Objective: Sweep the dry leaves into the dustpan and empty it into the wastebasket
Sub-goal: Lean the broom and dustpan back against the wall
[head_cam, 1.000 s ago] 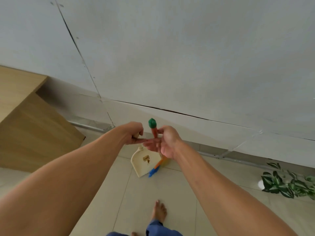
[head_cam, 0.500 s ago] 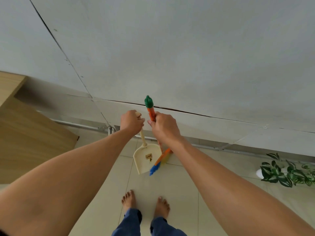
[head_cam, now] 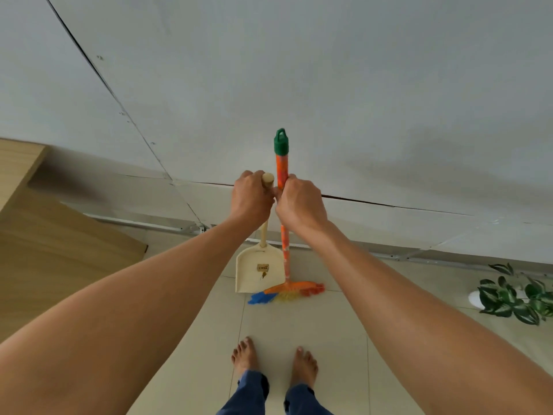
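From the head camera, the left hand (head_cam: 253, 199) is curled round the top of the dustpan's pale handle, whose rounded end shows just above the knuckles; the right hand (head_cam: 300, 203) is wrapped round the orange stick of the broom (head_cam: 285, 250), a little below its green cap; the two hands are side by side and touching at the knuckles. The dustpan (head_cam: 251, 266) stands upright on the tiled floor (head_cam: 299, 324) by the foot of the wall (head_cam: 299, 70), its mouth down; the broom stands upright just to its right, and its orange, yellow and blue bristles are spread on the floor and cross in front of the pan's lower right corner. Two bare feet (head_cam: 245, 354) stand near, facing the tools; a leafy green plant (head_cam: 514, 298) lies on the floor well off to the right; a wooden cabinet (head_cam: 45, 235) fills the left edge.

No dry leaves and no wastebasket can be seen here; a small brown mark under the pan's label is too small to name. By my reading this is the very first step, taking up the tools, with no sweeping done; the next move calls for lifting both clear of the wall, separating the hands, and turning to find the leaves, pan low in the left hand, broom free to swing in the right.
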